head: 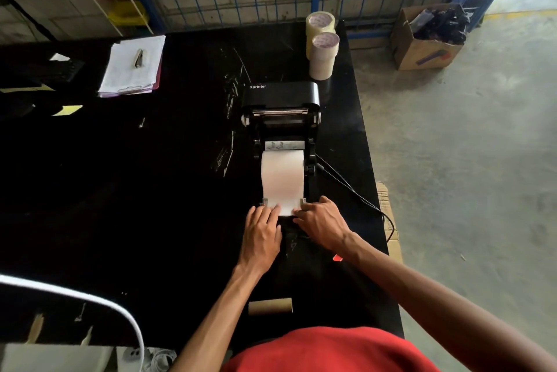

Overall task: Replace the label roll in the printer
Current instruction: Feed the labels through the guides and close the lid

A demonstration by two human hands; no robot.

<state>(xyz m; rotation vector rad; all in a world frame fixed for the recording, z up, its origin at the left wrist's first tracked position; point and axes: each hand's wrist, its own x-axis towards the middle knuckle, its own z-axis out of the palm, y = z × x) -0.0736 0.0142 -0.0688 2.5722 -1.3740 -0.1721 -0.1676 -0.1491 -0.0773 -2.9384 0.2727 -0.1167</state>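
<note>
The left hand (261,228) and the right hand (322,222) lie flat with fingers pressing the end of the white paper label strip (282,180). The strip runs out of the open black plastic printer (281,106) on the black bench (120,191). An empty brown cardboard tube (270,306) lies on the bench near the person's red shirt (328,352).

Red shirt (328,350), bare forearms

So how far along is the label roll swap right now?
Done: the empty brown cardboard core lies on the black table, and the black Xprinter printer stands open with white label paper drawn out. In hand: left hand and right hand press the paper's end at the guides. Left: closing the lid.
</note>
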